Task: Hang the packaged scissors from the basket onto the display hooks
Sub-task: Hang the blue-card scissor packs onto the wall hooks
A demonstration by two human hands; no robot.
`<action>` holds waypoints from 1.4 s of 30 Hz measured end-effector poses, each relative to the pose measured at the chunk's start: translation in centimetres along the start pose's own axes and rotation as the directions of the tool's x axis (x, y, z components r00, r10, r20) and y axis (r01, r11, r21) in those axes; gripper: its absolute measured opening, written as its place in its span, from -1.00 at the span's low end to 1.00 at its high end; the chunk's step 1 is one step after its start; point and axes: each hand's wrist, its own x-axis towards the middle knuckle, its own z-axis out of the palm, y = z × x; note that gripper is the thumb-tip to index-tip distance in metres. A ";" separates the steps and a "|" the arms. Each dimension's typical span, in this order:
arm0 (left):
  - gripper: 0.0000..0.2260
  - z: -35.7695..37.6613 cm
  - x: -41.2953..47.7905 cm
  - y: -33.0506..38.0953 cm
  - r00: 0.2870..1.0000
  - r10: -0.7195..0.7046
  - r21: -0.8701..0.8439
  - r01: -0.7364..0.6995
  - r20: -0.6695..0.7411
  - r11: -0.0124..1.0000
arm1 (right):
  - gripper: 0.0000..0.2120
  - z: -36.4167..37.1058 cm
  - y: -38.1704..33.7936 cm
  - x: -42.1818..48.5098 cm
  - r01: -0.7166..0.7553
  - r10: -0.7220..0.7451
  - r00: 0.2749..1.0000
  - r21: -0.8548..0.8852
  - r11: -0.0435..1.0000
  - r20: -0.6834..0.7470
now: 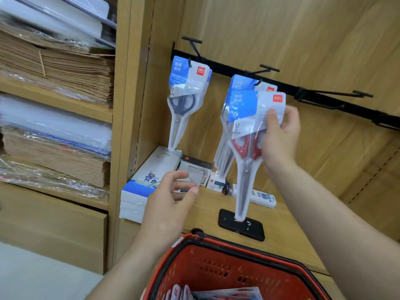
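Observation:
My right hand grips a pack of red-handled scissors by its right edge and holds it upright in front of the middle hook, where several packs hang. A pack of grey-handled scissors hangs on the left hook. To the right, a third hook on the black rail is bare. My left hand hovers lower, over the shelf, its fingers loosely curled and holding nothing. At the bottom, the red basket holds more packs.
On the wooden shelf lie a stack of white and blue boxes, small stationery boxes and a black phone. To the left, shelves carry stacked brown paper and plastic-wrapped sheets.

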 end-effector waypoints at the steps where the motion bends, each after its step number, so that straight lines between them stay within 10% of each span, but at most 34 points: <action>1: -0.79 0.0 0.1 -0.1 1.000 0.000 0.016 0.000 0.001 1.000 | -0.85 0.1 -0.4 1.0 0.018 -0.018 1.000 -0.013 1.000 -0.007; 11: -0.77 -0.3 0.4 -0.1 1.000 -0.015 0.084 0.016 -0.014 0.996 | -0.91 1.1 0.3 4.3 0.082 -0.088 0.995 -0.120 0.989 -0.052; 22: -0.77 -0.3 0.6 -0.3 0.999 -0.036 0.103 0.039 -0.031 0.994 | -0.45 1.7 -0.3 3.6 0.178 -0.183 0.983 -0.168 0.970 -0.012; 42: -0.78 -0.6 0.7 -0.6 0.998 -0.057 0.131 0.061 -0.039 0.990 | -0.61 1.4 0.8 4.2 0.131 -0.147 0.988 -0.247 0.960 -0.048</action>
